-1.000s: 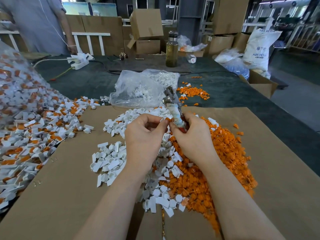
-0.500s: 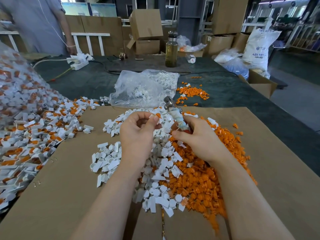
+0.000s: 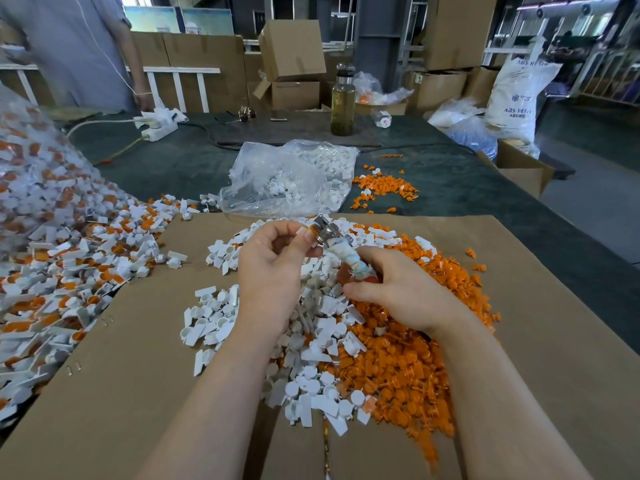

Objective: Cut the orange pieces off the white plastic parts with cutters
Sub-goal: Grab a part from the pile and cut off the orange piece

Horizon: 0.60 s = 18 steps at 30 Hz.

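My right hand point(image 3: 398, 292) grips the cutters point(image 3: 332, 242) by their cloth-wrapped handles, the metal jaws pointing up and left. My left hand point(image 3: 273, 268) pinches a small white part with an orange piece point(image 3: 309, 231) right at the jaws. Below the hands lie a pile of cut white parts point(image 3: 311, 362) and a pile of cut orange pieces point(image 3: 408, 362) on brown cardboard point(image 3: 121, 393). Uncut white-and-orange parts point(image 3: 62, 265) spill across the left side.
A clear bag of white parts point(image 3: 287, 178) lies beyond the cardboard, with scattered orange pieces point(image 3: 381, 188) to its right. A bottle point(image 3: 343, 102), a power strip point(image 3: 156, 124) and boxes stand farther back. A person point(image 3: 69, 50) stands at the far left.
Both hands dropped lower toward the piles and the cutters tilted left. My left hand brought a part to the jaws, from beside the handles.
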{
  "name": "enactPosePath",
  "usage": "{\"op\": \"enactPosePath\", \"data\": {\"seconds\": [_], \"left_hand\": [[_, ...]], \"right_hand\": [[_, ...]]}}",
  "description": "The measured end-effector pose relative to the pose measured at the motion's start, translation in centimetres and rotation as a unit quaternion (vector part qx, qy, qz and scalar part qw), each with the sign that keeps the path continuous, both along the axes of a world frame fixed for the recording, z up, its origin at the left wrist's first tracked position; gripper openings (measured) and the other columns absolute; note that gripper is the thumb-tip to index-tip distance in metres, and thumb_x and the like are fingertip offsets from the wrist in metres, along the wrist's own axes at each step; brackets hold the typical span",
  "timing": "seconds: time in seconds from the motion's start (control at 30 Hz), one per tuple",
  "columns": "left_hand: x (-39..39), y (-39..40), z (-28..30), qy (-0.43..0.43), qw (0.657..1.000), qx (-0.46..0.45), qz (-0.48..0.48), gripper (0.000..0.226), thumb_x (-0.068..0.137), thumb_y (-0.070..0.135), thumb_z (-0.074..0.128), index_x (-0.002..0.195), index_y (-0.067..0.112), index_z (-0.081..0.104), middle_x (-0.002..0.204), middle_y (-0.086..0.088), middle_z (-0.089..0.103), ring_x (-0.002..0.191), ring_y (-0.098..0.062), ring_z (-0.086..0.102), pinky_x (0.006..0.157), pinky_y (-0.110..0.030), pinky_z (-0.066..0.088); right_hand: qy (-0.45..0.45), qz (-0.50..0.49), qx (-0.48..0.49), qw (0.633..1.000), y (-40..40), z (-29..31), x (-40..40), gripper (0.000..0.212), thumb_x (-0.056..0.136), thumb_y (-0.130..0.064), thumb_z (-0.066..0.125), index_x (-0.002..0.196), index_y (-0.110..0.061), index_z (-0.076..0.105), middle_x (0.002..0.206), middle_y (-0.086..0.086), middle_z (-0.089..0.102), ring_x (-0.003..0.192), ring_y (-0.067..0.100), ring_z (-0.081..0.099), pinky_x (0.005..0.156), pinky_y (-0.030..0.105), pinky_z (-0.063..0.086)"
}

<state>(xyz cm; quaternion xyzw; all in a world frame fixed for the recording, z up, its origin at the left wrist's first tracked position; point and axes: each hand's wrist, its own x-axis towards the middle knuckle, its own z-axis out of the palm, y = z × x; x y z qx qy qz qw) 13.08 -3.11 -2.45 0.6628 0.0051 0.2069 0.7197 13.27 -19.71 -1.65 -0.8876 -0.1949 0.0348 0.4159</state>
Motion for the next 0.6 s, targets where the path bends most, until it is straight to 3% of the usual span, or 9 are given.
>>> {"op": "enactPosePath", "data": {"seconds": [0.27,0.4,0.6], "left_hand": [[0.25,0.36,-0.16,-0.002,1.000,-0.017,-0.010,0.013,0.092,0.000,0.064,0.083,0.009,0.064,0.065,0.004,0.067,0.059,-0.004,0.065,0.067,-0.016,0.053],[0.29,0.36,-0.22,-0.004,1.000,-0.022,-0.013,0.014,0.092,-0.001,0.063,0.083,0.009,0.064,0.063,0.009,0.067,0.058,-0.004,0.065,0.067,-0.017,0.053],[0.21,0.70,-0.09,0.011,0.998,-0.040,-0.040,0.013,0.092,0.000,0.063,0.083,0.009,0.064,0.065,0.009,0.068,0.062,-0.006,0.066,0.073,-0.022,0.057]], "right_hand": [[-0.031,-0.011,-0.026,0.999,0.38,-0.61,0.25,0.011,0.086,-0.016,0.064,0.095,-0.022,0.065,0.078,-0.009,0.064,0.068,0.005,0.057,0.058,0.024,0.042],[-0.048,-0.024,-0.040,0.998,0.59,-0.80,0.35,0.015,0.086,-0.012,0.061,0.086,-0.027,0.065,0.073,-0.008,0.063,0.065,0.009,0.058,0.057,0.030,0.044],[-0.058,-0.028,-0.056,0.996,0.75,-0.98,0.46,0.012,0.086,-0.014,0.059,0.090,-0.023,0.066,0.076,-0.005,0.064,0.069,0.011,0.059,0.062,0.036,0.048]]}}
